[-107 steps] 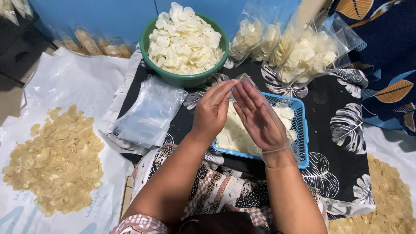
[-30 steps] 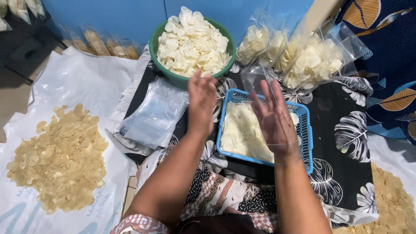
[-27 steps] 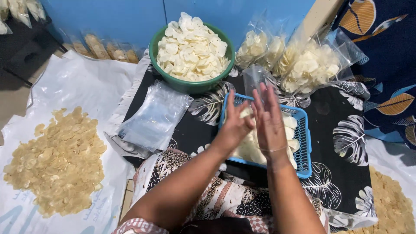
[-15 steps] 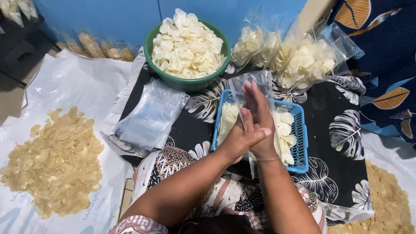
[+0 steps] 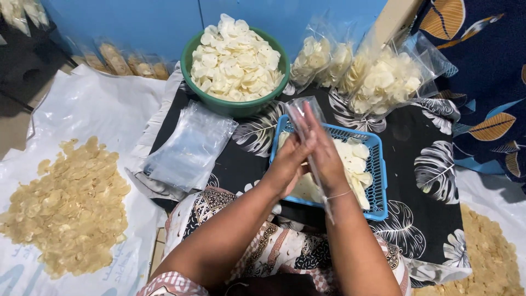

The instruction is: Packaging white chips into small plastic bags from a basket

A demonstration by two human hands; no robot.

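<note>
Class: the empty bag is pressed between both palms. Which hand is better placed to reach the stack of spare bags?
Left, probably. The left hand is on the side of the bag nearer the stack of bags. The right hand would have to cross over the left and lies above the blue basket.

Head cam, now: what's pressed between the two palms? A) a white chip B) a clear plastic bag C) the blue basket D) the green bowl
B: the clear plastic bag sticks out between the left hand and right hand, over the blue basket.
</note>
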